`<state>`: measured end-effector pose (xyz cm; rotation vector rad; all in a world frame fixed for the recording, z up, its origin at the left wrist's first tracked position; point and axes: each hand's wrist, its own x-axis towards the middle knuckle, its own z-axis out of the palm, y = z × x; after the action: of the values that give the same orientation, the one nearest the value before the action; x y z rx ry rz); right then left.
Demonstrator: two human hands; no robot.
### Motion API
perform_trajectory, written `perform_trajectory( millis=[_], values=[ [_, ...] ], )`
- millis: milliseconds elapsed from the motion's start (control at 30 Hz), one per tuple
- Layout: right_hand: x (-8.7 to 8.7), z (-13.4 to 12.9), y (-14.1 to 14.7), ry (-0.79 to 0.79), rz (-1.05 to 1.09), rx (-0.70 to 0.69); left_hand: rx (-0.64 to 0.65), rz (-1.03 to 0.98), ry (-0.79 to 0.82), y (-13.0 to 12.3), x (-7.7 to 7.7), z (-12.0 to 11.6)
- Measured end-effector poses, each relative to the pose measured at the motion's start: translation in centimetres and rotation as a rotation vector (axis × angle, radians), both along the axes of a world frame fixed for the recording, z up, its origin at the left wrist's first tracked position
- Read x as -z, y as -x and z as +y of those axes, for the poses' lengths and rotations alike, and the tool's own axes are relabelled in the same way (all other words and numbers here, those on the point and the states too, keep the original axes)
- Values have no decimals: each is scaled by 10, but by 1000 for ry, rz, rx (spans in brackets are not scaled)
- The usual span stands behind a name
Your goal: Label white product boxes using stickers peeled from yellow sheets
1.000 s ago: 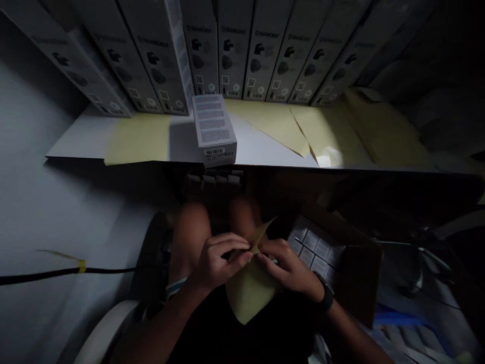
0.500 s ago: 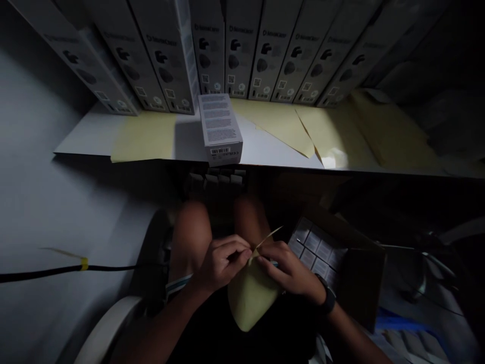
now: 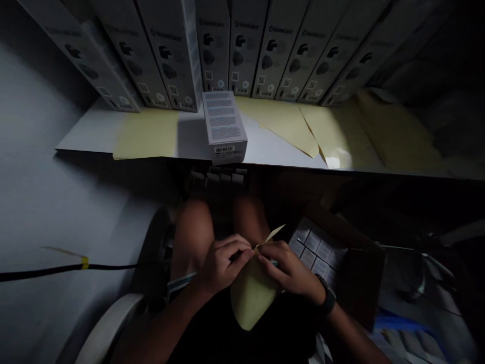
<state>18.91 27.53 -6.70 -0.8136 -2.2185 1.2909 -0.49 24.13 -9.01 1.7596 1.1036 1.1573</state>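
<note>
Over my lap hangs a yellow sheet [image 3: 253, 298], with a narrow pointed end sticking up past my fingers to the right. My left hand [image 3: 229, 260] pinches the sheet's upper edge between thumb and fingertips. Right beside it, my right hand [image 3: 284, 265] has its thumb and fingers closed on the same edge, the fingertips of both hands almost touching. Part of the edge is hidden by the fingers. A small printed box [image 3: 223, 119] lies on the white shelf [image 3: 85, 129] in front of me.
Tall grey boxes [image 3: 212, 55] stand in a row along the shelf. More yellow sheets [image 3: 146, 134] lie there. At my right sits an open carton [image 3: 361, 283] of small boxes [image 3: 316, 247]. A black cable [image 3: 113, 267] runs at the left, near a white chair arm [image 3: 109, 323].
The sheet's narrow upper end has turned and shows wider between my fingers. Both hands stay nearly in place. The view has shifted slightly.
</note>
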Motion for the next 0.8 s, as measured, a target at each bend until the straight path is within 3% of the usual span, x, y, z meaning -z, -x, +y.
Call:
perform_trajectory(
  millis=[300, 600, 733, 800],
  values=[
    [8, 0, 0, 19, -13, 4, -67, -19, 47, -2, 11, -3],
    [7, 0, -1, 40, 36, 16, -205, -66, 27, -4, 7, -2],
    [-1, 5, -8, 85, 64, 33, -341, -210, 53, 6, 12, 2],
    [-8, 7, -22, 48, 46, 125, -407, -325, 42, 12, 14, 6]
  ],
)
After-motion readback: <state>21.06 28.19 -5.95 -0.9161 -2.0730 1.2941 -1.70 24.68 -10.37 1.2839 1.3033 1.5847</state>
